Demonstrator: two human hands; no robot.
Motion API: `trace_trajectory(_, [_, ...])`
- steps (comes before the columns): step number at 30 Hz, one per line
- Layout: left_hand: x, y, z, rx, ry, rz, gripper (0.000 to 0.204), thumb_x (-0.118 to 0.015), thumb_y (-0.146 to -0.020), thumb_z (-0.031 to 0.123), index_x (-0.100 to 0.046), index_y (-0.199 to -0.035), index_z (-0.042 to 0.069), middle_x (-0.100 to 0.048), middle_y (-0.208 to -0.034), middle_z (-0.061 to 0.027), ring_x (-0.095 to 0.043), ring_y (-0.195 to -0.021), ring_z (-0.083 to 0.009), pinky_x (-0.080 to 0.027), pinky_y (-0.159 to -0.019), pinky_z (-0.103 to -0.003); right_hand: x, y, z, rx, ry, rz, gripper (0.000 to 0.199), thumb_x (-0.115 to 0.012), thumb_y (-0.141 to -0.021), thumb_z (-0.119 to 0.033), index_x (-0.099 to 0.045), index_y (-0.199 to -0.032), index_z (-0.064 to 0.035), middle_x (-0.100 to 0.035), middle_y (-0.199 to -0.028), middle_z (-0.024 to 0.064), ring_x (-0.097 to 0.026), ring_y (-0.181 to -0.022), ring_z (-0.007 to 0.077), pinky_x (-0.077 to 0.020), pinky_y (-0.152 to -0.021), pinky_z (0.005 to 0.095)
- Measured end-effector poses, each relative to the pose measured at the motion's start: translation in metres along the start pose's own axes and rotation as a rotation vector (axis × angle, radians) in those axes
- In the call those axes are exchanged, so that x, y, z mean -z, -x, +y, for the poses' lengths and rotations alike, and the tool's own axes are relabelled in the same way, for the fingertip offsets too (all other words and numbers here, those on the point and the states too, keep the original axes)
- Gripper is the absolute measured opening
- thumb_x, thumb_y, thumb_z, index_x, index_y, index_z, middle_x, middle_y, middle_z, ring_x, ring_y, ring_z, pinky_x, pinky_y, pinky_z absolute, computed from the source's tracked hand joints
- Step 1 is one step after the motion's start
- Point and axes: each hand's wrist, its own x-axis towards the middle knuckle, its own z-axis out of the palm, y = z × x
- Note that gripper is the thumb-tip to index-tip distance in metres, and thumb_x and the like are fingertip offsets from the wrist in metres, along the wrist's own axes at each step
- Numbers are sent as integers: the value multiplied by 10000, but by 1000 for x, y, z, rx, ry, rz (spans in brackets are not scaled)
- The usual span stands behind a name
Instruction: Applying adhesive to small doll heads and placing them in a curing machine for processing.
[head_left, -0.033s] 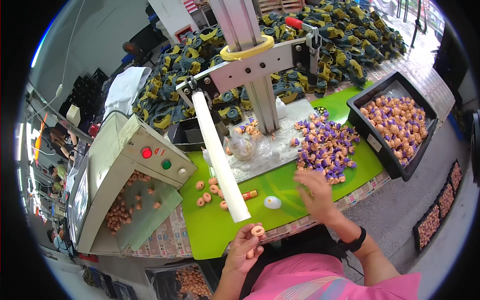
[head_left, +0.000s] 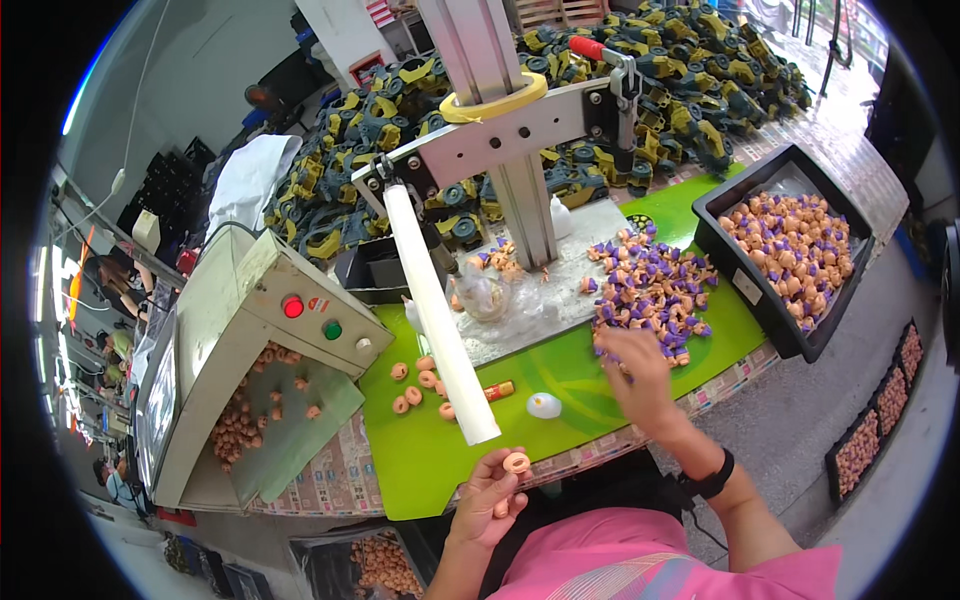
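My left hand [head_left: 484, 508], low at the table's front edge, grips a small peach-coloured hollow part [head_left: 516, 463] between thumb and fingers. Its oval opening faces up, and a second peach piece [head_left: 501, 508] shows lower in the same hand. My right hand [head_left: 645, 385] is at the near edge of a pile of small peach-and-purple pieces [head_left: 660, 290]. Its fingers look stretched and apart, blurred a little, with their tips among the pieces. Several loose hollow peach parts [head_left: 401, 404] lie on the green mat [head_left: 405, 470] beside a white tube [head_left: 435, 320].
A metal post [head_left: 525, 200] with a clamp bar stands mid-table. On the right is a black bin [head_left: 725, 250] of peach-and-purple pieces. A beige machine [head_left: 270, 290] with buttons stands left. Behind rises a heap of yellow-and-dark toy vehicle parts [head_left: 680, 90]. A white egg-shaped object [head_left: 544, 405] lies nearby.
My right hand has shifted slightly to the right and nearer, at the edge of the pile. My left hand stays in place with its hollow part.
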Motion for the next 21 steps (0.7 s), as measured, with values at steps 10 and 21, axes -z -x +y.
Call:
trace_trajectory(10, [-4,2,-7,28,-20,-99,316,-609,-901,14,-584,-1196,124,-624,-1129,-46,-633,-999,-141,-558,-674,-238,-9,-50,40,-1,361,-92,234,-631,-739,31,-642,-966,-26,-623,-1001,124,-564,-999,312,-444,-859,415])
trace_trajectory(21, [-11,-3,-8,36,-57,-144,316,-573,-946,80,-548,-1261,80,-588,-1124,-70,-609,-959,-135,-540,-678,-233,27,21,-69,-114,-577,-417,300,-736,-758,-8,-683,-1051,-40,-662,-928,66,-640,-843,154,-534,-702,262])
